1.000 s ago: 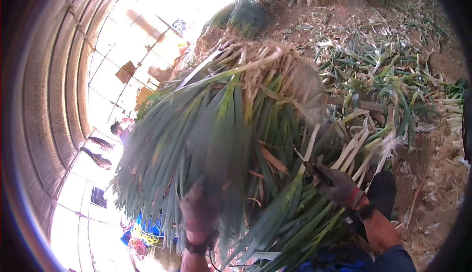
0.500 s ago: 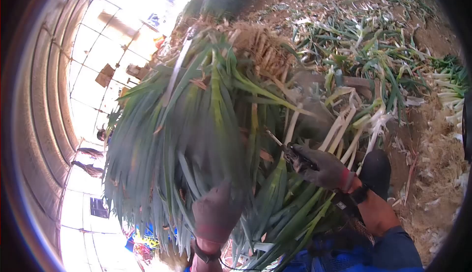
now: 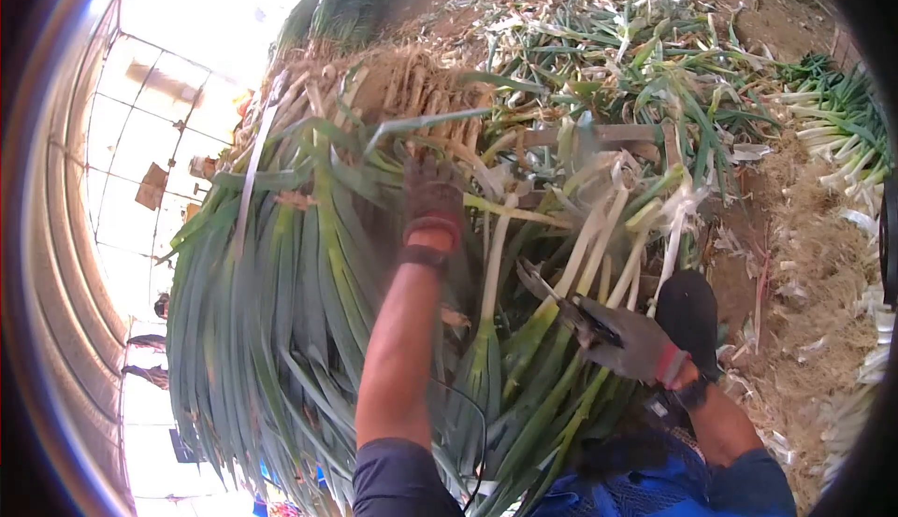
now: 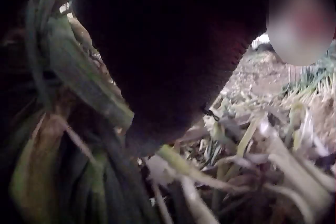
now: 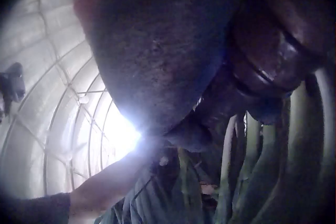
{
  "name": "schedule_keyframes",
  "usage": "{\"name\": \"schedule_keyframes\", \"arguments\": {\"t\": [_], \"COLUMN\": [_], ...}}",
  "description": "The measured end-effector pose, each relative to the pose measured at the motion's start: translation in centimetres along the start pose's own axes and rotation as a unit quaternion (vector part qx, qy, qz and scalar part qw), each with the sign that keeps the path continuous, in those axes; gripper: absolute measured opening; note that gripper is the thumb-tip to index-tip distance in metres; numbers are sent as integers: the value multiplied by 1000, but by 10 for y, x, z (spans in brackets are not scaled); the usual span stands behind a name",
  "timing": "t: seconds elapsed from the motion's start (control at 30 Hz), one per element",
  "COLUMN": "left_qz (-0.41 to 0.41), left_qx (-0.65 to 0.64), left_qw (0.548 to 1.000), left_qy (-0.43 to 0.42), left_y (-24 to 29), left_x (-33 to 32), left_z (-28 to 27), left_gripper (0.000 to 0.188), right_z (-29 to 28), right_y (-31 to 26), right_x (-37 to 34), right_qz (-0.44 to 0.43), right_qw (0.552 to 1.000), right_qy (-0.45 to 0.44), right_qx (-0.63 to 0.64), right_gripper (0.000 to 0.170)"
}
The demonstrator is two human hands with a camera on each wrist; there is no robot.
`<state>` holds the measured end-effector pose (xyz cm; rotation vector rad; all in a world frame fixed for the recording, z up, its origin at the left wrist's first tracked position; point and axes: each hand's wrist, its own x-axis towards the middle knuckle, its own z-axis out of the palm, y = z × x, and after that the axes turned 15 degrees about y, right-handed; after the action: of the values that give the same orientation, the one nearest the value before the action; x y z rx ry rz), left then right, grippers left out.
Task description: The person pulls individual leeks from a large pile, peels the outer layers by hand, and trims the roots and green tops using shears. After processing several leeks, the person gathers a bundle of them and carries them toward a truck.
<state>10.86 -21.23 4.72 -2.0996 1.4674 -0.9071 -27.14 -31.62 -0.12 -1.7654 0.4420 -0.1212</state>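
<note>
Head view: green onion heap (image 3: 271,321) beneath the left hand (image 3: 434,197).

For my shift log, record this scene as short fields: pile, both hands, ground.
Pile: long green leafy stalks with brown, stringy roots
Left hand: grey glove, red cuff, at the pile near the roots; grip unclear
Right hand: grey glove, red cuff, holding a dark-handled, metal-bladed tool
Ground: brown soil strewn with green and whitish plant scraps
</note>
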Motion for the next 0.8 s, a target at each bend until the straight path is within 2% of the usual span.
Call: {"name": "schedule_keyframes", "arguments": {"t": [0.03,0.1,0.13,0.2,0.3,0.4,0.5,0.6,0.67,0.73,0.8], "left_qz": [32,43,39,-56,-9,-96,-155,-171,-315,-509,-572], "left_qx": [36,65,68,-1,-54,-130,-174,-287,-482,-591,-581], "left_qw": [998,980,973,990,988,972,944,935,807,610,566], "left_qy": [-36,-183,-219,-126,-145,-172,-233,-123,-130,-138,-128], "left_y": [1,0,4,14,18,26,4,-22,-32,-23,0], "left_x": [2,9,4,-33,-49,-53,-50,-74,-84,-91,-123], "left_z": [13,20,23,62,4,-82,-147,-157,-182,-218,-206], "left_gripper": [33,28,27,17,16,15,14,15,24,23,25], "right_z": [-8,-12,-11,-10,-14,-9,-9,-5,-9,-7,5], "right_y": [-5,4,15,33,29,36,30,32,10,7,21], "right_x": [-6,-17,-16,-14,-5,-4,-5,-13,-17,-21,-17], "right_qz": [-20,-7,-9,5,43,10,24,-5,-35,-54,-63], "right_qw": [1000,996,997,997,997,997,992,990,993,993,991], "right_qy": [17,57,65,75,55,72,57,71,69,64,56], "right_qx": [11,-68,-41,6,-32,29,106,123,87,81,105], "right_gripper": [72,72,72,71,71,72,73,71,70,68,67]}}
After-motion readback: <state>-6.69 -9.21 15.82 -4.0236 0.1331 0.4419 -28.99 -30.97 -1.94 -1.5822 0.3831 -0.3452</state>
